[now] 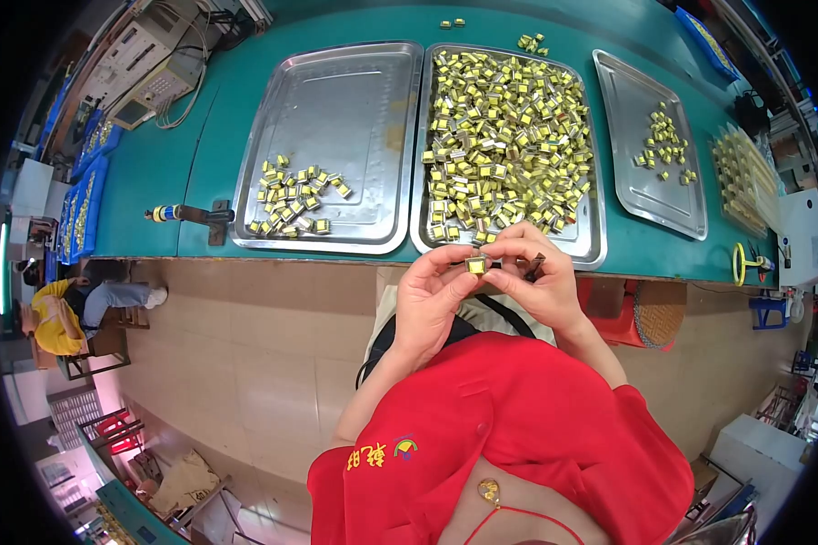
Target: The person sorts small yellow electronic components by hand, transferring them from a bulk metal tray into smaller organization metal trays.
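Just off the front edge of the bench, my left hand (pixel 434 295) pinches a small yellow-wrapped transformer (pixel 476 265) between thumb and fingers. My right hand (pixel 541 277) is closed close against its other side, fingertips meeting those of the left. A short dark tool (pixel 535 266) pokes out between the right fingers; its kind is hard to make out. Right beyond the hands lies a metal tray (pixel 600 245) heaped with the same yellow and silver transformers (pixel 509 136). To its left, another metal tray (pixel 336 100) carries a smaller group of transformers (pixel 291 200) in its near corner.
A third metal tray (pixel 636 191) on the right bears a few scattered transformers (pixel 665 141). Beyond it stand clear plastic trays (pixel 745 177) and yellow-handled scissors (pixel 742 263). A bracket fixture (pixel 216 221) sits at the left front edge, a bench instrument (pixel 159 86) behind. Someone in yellow (pixel 59 322) sits far left.
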`<act>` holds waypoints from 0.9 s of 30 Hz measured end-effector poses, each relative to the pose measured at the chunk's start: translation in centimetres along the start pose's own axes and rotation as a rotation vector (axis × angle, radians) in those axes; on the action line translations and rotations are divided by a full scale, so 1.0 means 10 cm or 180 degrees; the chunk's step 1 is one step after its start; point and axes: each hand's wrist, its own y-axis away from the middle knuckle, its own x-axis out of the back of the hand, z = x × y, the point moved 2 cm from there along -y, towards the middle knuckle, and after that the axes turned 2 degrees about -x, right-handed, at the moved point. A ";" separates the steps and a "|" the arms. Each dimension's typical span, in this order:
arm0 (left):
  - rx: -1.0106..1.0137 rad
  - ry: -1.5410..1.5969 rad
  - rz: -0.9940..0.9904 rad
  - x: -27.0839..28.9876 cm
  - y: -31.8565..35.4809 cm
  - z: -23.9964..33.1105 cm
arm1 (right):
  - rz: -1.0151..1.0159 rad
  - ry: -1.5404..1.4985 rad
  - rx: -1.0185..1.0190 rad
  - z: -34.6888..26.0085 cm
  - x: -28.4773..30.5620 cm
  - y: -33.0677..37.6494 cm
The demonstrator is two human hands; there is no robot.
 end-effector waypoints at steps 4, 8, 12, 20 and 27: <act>-0.0030 0.0011 -0.0020 0.01 -0.01 0.00 | 0.0037 -0.0013 0.0041 0.00 -0.01 -0.01; 0.0015 0.0000 0.0017 0.03 -0.01 -0.02 | 0.0003 0.0006 -0.0007 0.00 0.00 -0.01; 0.0029 -0.0105 0.0131 0.04 -0.01 -0.03 | -0.0035 -0.0011 -0.0102 0.00 0.00 -0.01; 0.0064 -0.0055 0.0130 0.04 -0.01 -0.01 | -0.0022 -0.0070 -0.0141 0.00 -0.02 -0.03; 0.0015 -0.0036 0.0119 0.04 -0.01 -0.01 | -0.0030 -0.0094 -0.0151 0.04 -0.03 -0.04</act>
